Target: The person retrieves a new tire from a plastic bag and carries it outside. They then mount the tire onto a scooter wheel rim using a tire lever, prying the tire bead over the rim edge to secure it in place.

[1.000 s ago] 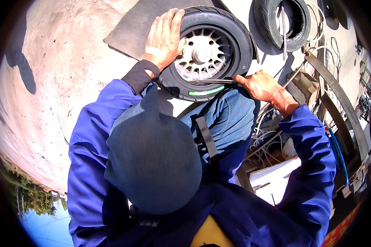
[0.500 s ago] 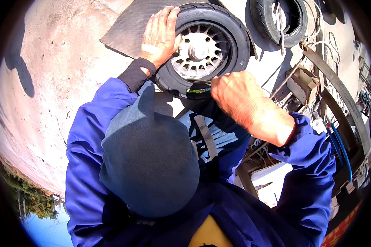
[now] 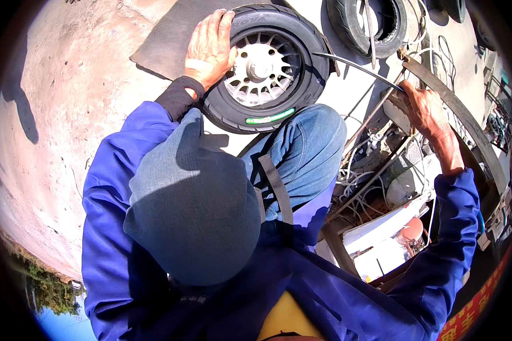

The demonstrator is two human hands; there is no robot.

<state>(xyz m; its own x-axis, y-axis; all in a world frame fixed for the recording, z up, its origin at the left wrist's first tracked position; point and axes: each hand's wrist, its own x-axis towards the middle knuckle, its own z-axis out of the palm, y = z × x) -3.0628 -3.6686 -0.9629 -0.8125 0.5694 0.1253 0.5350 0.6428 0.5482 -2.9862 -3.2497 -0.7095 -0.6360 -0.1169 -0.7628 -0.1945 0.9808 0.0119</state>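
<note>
A small black tire on a pale spoked rim (image 3: 260, 67) lies flat in front of me; a green and white sticker (image 3: 270, 117) shows on its near sidewall. Along its left edge rests my left hand (image 3: 209, 51), open, with fingers stretched together over the tread. My right hand (image 3: 425, 111) is off to the right, closed around the end of a long, slightly curved metal tire lever (image 3: 361, 66). The lever's far tip reaches over the tire's right side; whether it touches the rubber I cannot tell. My bent knee (image 3: 313, 136) sits just below the tire.
Beneath the tire is a dark mat (image 3: 168, 42). A second tire (image 3: 347, 28) with a metal bar across it lies at the far right. To the right stand a tool box (image 3: 389, 241), tangled white cords (image 3: 361, 176) and a curved metal strip (image 3: 466, 102).
My right hand has swung away from the tire's near edge to the right, and the lever now extends from it toward the tire. My left hand stays on the tire.
</note>
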